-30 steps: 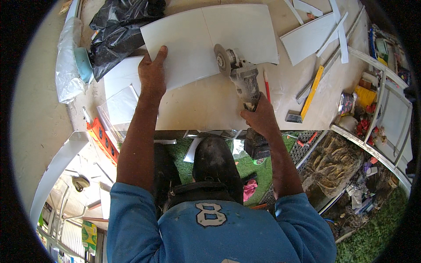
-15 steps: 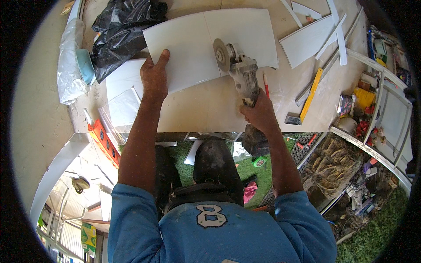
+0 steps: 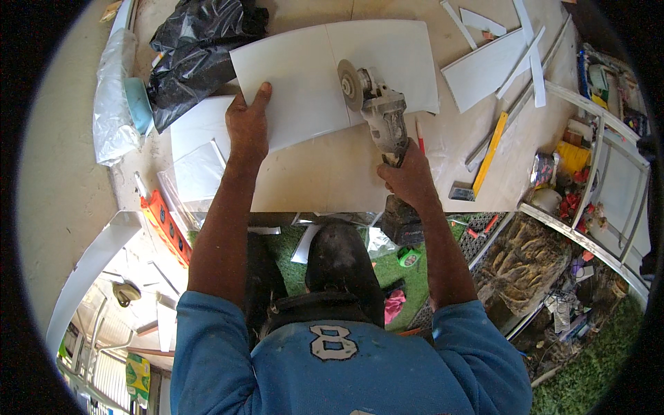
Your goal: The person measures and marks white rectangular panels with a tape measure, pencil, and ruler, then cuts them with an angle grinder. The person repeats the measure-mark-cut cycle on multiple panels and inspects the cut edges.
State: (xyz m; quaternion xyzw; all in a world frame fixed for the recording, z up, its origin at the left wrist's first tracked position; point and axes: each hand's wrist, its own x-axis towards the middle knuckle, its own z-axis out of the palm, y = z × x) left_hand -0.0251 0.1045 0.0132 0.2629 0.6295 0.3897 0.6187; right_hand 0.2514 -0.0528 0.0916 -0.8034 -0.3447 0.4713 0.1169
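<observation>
My right hand (image 3: 409, 178) grips the body of a dusty cordless angle grinder (image 3: 387, 124). Its round cutting disc (image 3: 351, 84) stands at a thin line that runs across a white panel (image 3: 294, 72). Whether the disc touches the panel or spins, I cannot tell. At the panel's left end, my left hand (image 3: 247, 123) holds the edge, thumb on top and the other fingers hidden beneath. The panel lies over the pale worktable (image 3: 311, 180), its front edge slanting. A red pencil (image 3: 420, 137) rests just right of the grinder.
Black plastic sheeting (image 3: 190, 62) lies at the back left, near an orange level (image 3: 166, 225). White offcuts (image 3: 484, 69) and a yellow-handled try square (image 3: 490, 155) are on the right. Below the table edge, a green tape measure (image 3: 409, 256) sits on artificial grass.
The whole view has shifted slightly. Both hands keep their holds, and the grinder stays at the line on the panel.
</observation>
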